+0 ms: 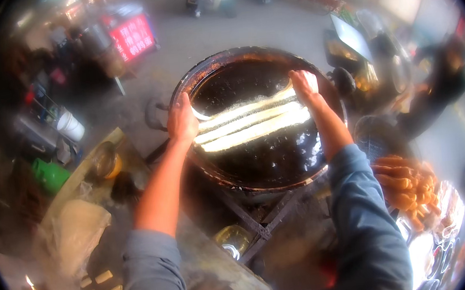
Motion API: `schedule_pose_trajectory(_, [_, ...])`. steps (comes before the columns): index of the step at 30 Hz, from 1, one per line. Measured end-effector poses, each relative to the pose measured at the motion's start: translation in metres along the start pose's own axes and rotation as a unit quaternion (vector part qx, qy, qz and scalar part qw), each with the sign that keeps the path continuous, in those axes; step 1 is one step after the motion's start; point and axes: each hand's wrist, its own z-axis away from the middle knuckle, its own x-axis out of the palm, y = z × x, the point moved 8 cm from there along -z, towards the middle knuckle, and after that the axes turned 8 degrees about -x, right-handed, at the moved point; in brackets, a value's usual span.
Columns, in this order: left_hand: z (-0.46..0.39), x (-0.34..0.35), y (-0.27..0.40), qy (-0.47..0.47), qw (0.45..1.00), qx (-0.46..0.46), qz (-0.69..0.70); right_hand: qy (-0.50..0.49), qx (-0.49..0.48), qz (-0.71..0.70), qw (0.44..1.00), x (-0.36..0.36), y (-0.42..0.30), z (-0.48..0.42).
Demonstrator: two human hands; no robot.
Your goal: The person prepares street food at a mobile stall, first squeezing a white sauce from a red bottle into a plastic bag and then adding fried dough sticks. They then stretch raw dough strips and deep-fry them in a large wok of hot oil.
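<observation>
A wide round pan (258, 190) of dark oil (255, 163) stands before me, its rim browned and worn. Pale strips of dough (252, 132) lie side by side across the oil, with small bubbles along their edges. My left hand (182, 120) is over the left rim, pinching one end of the farthest dough strip (254, 105). At the right side of the pan, my right hand (306, 86) grips the other end. That strip hangs between both hands, its middle low at the oil. My fingertips are partly hidden.
Fried dough sticks (407, 186) are heaped at the right, near a dark wire-mesh strainer (378, 136). On the left, a worktable (224, 264) bears a large dough slab (80, 233) and small cut dough pieces (104, 277). A metal cross-frame (263, 231) is below the pan. Farther off stands a lit red sign (133, 37).
</observation>
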Motion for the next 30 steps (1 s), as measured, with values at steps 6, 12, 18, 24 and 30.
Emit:
schedule_pose_trajectory(6, [0.041, -0.043, -0.009, -0.042, 0.994, 0.076, 0.064, 0.099, 0.034, -0.185, 0.977, -0.072, -0.014, 0.024])
schedule_pose_trajectory(12, [0.187, -0.165, -0.067, -0.099, 0.958, 0.163, 0.213, 0.09, 0.04, -0.383, 0.918, -0.171, -0.099, 0.119])
schedule_pose_trajectory(18, [0.396, -0.17, -0.266, -0.302, 0.847, -0.016, 0.438, -0.099, 0.193, -0.717, 0.662, -0.183, -0.381, 0.36])
schedule_pose_trajectory(24, [0.511, -0.161, -0.357, -0.273, 0.911, -0.084, 0.297, -0.404, 0.226, -0.66, 0.592, -0.184, -0.604, 0.575])
schedule_pose_trajectory(30, [0.574, -0.141, -0.372, -0.176, 0.944, -0.051, 0.275, -0.359, 0.403, -0.656, 0.528, -0.161, -0.645, 0.64])
